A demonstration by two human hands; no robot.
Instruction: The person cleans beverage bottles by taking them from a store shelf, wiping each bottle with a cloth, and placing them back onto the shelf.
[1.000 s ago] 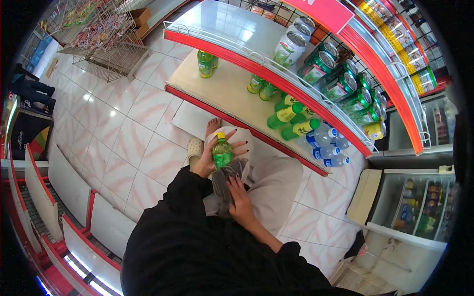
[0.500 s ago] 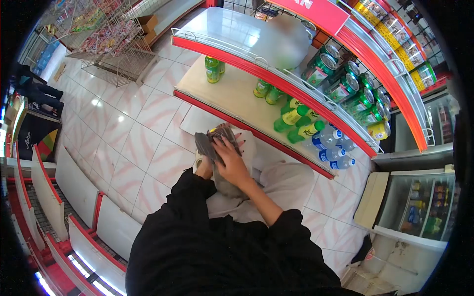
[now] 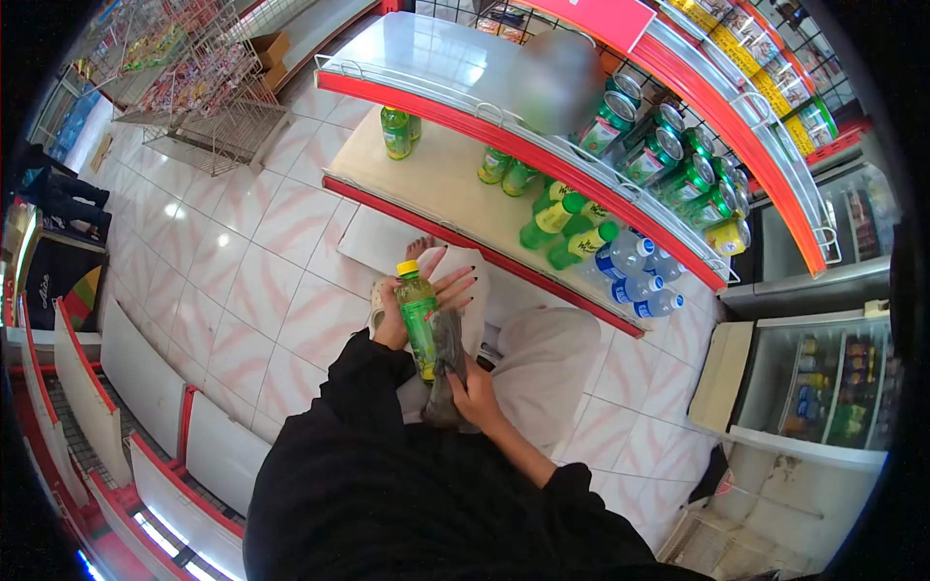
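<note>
A green-labelled drink bottle [image 3: 418, 324] with a yellow cap stands tilted in my left hand [image 3: 390, 315]. The thumb side shows left of the bottle, and the outstretched fingers emerge behind it on the right. My right hand [image 3: 472, 392] is closed round a dark grey cloth [image 3: 448, 363], which lies against the bottle's lower right side. Part of the bottle's base is hidden by the cloth and my sleeve. Both hands are above my lap, in front of the low shelf.
Ahead, the low shelf [image 3: 387, 184] carries green bottles [image 3: 552, 218] and water bottles [image 3: 635, 288]. Green cans [image 3: 668, 155] stand on the shelf above. A glass-door fridge [image 3: 823, 387] is at right, wire baskets [image 3: 208, 136] at far left, white shelf panels [image 3: 228, 450] at near left.
My right hand has moved down with the cloth, from the bottle's top to its lower side. The yellow cap and green label now show. The view has shifted slightly.
</note>
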